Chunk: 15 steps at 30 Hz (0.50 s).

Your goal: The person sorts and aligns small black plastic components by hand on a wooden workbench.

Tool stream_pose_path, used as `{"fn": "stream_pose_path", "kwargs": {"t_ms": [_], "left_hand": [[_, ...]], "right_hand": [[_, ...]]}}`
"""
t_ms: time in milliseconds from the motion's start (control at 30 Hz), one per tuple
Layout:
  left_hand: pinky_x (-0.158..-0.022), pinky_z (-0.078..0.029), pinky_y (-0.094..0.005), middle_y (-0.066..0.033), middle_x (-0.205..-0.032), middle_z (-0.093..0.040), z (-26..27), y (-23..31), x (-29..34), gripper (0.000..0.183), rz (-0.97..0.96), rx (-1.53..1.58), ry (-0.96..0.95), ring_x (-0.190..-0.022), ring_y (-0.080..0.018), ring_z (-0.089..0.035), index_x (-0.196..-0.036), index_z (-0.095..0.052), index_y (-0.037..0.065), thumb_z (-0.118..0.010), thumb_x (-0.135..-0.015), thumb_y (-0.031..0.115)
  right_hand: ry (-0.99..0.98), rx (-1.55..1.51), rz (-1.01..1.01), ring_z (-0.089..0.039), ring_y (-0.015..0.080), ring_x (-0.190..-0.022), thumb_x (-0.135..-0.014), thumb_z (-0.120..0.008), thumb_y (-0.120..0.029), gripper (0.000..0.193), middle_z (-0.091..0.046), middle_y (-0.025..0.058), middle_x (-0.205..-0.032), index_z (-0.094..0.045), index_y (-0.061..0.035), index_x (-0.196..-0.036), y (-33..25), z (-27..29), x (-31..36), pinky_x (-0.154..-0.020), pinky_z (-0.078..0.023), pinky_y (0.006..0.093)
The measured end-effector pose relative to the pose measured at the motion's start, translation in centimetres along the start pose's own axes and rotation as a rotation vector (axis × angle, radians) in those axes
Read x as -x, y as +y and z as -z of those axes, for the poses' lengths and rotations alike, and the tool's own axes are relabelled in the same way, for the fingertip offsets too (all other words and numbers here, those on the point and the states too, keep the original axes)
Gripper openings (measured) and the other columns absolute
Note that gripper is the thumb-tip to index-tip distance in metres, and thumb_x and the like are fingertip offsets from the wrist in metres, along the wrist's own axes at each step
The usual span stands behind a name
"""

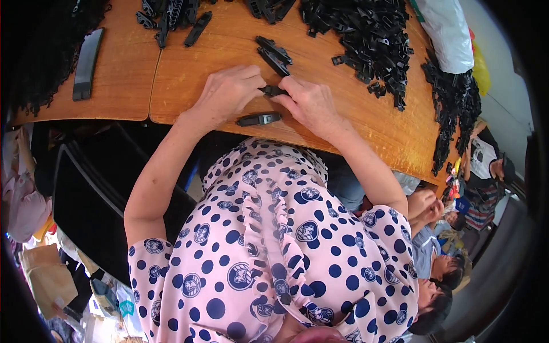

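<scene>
My left hand (231, 90) and my right hand (311, 102) meet over the wooden table (189, 66), near its front edge. Both are closed, thumbs and fingers pinching a small black plastic part (273, 90) from its two ends. Most of that part is hidden by the fingers. Closer to me, by the table edge, lies a black elongated plastic piece (259, 119) with a greyish face. Just past my right hand's fingertips rest a few slim black plastic pieces (274, 56), partly overlapping.
A big heap of black plastic parts (366, 43) spreads at the back right; smaller piles (171, 17) lie at the back. A long dark bar (88, 66) lies left, beside another dark heap (48, 51). A white bag (446, 34) stands far right. Other people (440, 268) sit to my right.
</scene>
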<state>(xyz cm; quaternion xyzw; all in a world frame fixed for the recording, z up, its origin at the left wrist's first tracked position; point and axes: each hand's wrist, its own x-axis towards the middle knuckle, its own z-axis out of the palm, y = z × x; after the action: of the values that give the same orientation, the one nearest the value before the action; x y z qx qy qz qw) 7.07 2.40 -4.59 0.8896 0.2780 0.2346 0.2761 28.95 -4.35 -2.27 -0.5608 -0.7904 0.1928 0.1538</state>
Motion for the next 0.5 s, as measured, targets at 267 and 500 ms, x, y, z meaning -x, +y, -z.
{"fn": "stream_pose_path", "kwargs": {"t_ms": [267, 500], "left_hand": [[-0.075, -0.053, -0.0371, -0.0052, -0.096, -0.062, 0.7, -0.2, -1.8, 0.024, 0.108, -0.112, 0.053, -0.09, -0.0261, -0.065, -0.11, -0.066, 0.009, -0.07, -0.087, 0.016], [-0.077, -0.056, -0.0374, -0.0053, -0.105, -0.06, -0.3, -1.2, -4.7, 0.015, -0.181, -0.447, 0.116, -0.099, -0.0245, -0.062, -0.101, -0.065, 0.009, -0.067, -0.086, 0.008]], "right_hand": [[0.177, 0.629, 0.155, -0.06, 0.0255, -0.102, -0.078, -0.065, 0.0, 0.037, -0.06, 0.0052, -0.101, -0.065, -0.0084, -0.115, 7.6, 6.9, -0.5, -0.083, -0.053, 0.0376], [0.201, 0.496, 0.187, -0.061, 0.0269, -0.098, -0.087, -0.063, -0.005, 0.031, -0.06, 0.0061, -0.098, -0.063, -0.011, -0.117, 10.3, 4.9, -0.5, -0.082, -0.053, 0.039]]}}
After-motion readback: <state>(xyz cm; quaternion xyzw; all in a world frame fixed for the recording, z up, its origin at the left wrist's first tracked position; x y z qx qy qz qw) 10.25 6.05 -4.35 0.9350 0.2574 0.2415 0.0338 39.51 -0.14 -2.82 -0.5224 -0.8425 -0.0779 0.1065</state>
